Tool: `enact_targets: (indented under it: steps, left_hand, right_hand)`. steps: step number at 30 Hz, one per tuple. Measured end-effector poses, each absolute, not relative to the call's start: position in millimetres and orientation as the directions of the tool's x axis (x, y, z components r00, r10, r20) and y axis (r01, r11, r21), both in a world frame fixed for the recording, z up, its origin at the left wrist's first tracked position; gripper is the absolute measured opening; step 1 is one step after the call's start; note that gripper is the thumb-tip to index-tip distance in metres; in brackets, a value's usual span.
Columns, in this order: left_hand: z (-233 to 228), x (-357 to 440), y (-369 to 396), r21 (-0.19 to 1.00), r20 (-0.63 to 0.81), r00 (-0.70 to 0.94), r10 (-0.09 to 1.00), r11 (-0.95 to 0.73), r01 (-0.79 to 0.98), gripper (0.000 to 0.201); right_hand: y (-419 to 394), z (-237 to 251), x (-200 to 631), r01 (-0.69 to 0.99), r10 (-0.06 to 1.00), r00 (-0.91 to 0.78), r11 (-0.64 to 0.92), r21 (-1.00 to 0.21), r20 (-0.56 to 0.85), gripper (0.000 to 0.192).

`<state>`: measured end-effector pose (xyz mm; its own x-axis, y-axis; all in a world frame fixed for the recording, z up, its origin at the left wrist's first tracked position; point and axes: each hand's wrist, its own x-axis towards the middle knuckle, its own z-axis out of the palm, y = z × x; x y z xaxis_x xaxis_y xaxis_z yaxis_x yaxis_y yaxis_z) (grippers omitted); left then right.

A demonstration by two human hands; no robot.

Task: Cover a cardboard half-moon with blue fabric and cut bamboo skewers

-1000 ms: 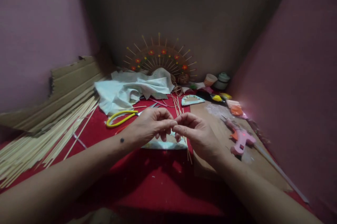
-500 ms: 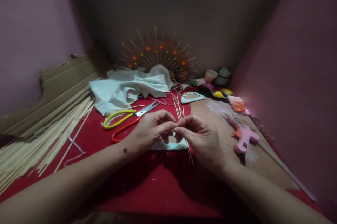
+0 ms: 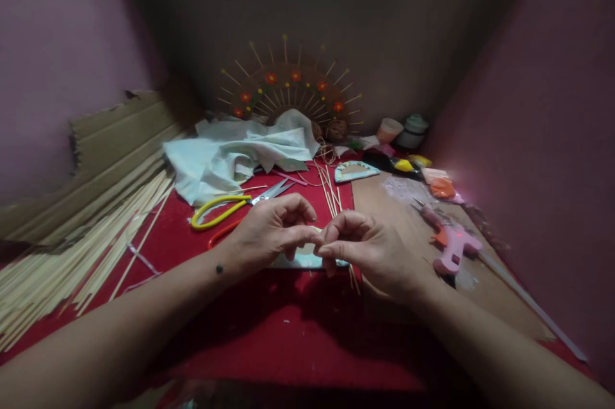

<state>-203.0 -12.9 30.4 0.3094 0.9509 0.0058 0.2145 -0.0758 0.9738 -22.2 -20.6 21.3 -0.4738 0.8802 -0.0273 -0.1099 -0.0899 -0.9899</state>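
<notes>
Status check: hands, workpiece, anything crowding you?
Left hand and right hand pinched together, fingertips meeting over pale half-round piece. What they pinch: too small to tell. Scissors left, glue gun right.

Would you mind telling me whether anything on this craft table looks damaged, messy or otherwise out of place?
The cardboard leaning at the left has a torn, ragged edge. A white cloth lies crumpled behind the scissors, and pale residue smears the board by the glue gun. Both hands pinch something too small to make out.

Matt red cloth (image 3: 288, 332) covers the table, with thin wooden sticks (image 3: 81, 242), crumpled white fabric (image 3: 230, 156) and a glossy pink plastic glue gun (image 3: 454, 249).
</notes>
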Motion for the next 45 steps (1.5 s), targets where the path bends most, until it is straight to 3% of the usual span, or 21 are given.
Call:
enact_targets:
  steps: [6,9,14,22,29,32,38,45]
  left_hand:
    - [29.0,-207.8,-8.5,0.991,-0.133,0.409,0.903,0.111,0.078,0.020]
    - [28.6,-207.7,-10.1,0.973,-0.213,0.472,0.856,0.229,0.025,0.017]
    - [27.8,-201.8,-15.4,0.914,-0.305,0.511,0.804,0.397,-0.080,0.018]
    - [19.6,-203.3,-16.0,0.802,-0.367,0.667,0.649,0.584,-0.128,0.013]
    - [17.0,-203.8,-18.4,0.757,-0.340,0.734,0.588,0.634,-0.157,0.003]
    - [16.6,-201.4,-21.7,0.718,-0.307,0.778,0.548,0.670,-0.189,0.004]
    - [15.7,-201.3,-23.5,0.636,-0.234,0.813,0.533,0.716,-0.287,0.016]
    - [13.0,-204.3,-22.6,0.626,-0.236,0.832,0.502,0.733,-0.265,0.012]
  right_hand:
    - [-20.3,21.5,-22.2,-0.178,0.874,-0.474,0.023,-0.984,0.106,0.009]
    - [-22.7,19.4,-21.3,-0.133,0.860,-0.432,0.237,-0.962,0.271,0.012]
    - [-28.8,18.9,-17.9,0.055,0.751,-0.402,0.592,-0.804,0.524,0.013]
    - [-27.8,20.6,-16.9,0.145,0.677,-0.433,0.704,-0.695,0.595,0.013]
    - [-29.6,13.2,-21.7,0.363,0.537,-0.365,0.835,-0.415,0.761,0.011]
    - [-30.2,14.7,-23.4,0.331,0.561,-0.332,0.822,-0.464,0.758,0.012]
    - [-28.8,19.5,-25.0,0.096,0.783,-0.322,0.587,-0.804,0.533,0.012]
    - [-28.3,22.2,-20.8,0.037,0.825,-0.343,0.490,-0.871,0.450,0.008]
